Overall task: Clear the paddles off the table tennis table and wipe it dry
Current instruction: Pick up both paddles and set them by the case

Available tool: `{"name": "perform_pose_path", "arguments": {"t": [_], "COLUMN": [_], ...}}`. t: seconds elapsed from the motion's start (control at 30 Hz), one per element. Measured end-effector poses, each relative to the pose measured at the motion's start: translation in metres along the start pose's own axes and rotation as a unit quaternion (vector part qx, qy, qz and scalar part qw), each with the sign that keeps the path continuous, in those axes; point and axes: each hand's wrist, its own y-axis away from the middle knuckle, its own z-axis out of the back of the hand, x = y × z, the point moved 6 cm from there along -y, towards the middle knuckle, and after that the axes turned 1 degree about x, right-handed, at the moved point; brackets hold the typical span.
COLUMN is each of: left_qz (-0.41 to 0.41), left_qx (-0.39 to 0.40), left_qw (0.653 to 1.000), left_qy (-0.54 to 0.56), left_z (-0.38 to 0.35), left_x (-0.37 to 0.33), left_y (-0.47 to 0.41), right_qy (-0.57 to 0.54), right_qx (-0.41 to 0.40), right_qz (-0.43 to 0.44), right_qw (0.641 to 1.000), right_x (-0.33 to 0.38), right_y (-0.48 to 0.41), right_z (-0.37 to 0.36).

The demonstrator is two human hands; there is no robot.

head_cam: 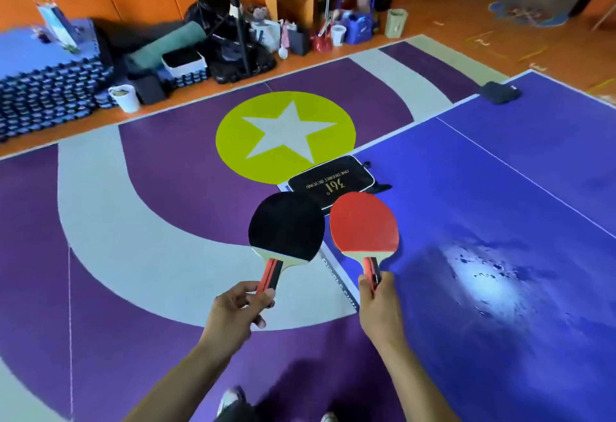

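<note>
Two held: left grip (238, 305) holds black paddle (286, 228), right grip (378, 298) holds red paddle (363, 221); black case (330, 180) on table (500, 221) corner, mid-frame, contents hidden.

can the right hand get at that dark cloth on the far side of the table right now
Probably not yet. The right hand grips the red paddle, and the dark cloth lies at the far edge of the table, seemingly beyond that arm's stretch. Nothing stands between them.
</note>
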Motion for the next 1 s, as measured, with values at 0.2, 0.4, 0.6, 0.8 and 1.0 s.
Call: {"name": "perform_pose_path", "arguments": {"t": [0.2,0.4,0.6,0.8,1.0], "left_qz": [0.006,-0.007,0.015,0.033,0.025], "left_qx": [0.050,0.117,0.194,0.245,0.302], "left_qw": [0.999,0.988,0.971,0.950,0.923], "left_qy": [-0.012,-0.098,-0.136,-0.190,-0.237], "left_z": [0.038,0.067,0.032,-0.029,-0.073], "left_x": [-0.025,-0.056,-0.069,-0.077,-0.081], "left_y": [-0.107,-0.215,-0.296,-0.366,-0.414], "right_qy": [-0.021,-0.058,-0.096,-0.112,-0.101], "right_qx": [-0.055,-0.132,-0.189,-0.217,-0.238], "right_qz": [-0.051,-0.125,-0.194,-0.251,-0.278], "right_qw": [0.997,0.982,0.958,0.937,0.925], "right_x": [0.043,0.066,0.071,0.073,0.076], "right_y": [-0.056,-0.066,-0.082,-0.128,-0.174], "right_z": [-0.058,-0.116,-0.141,-0.150,-0.162]}}
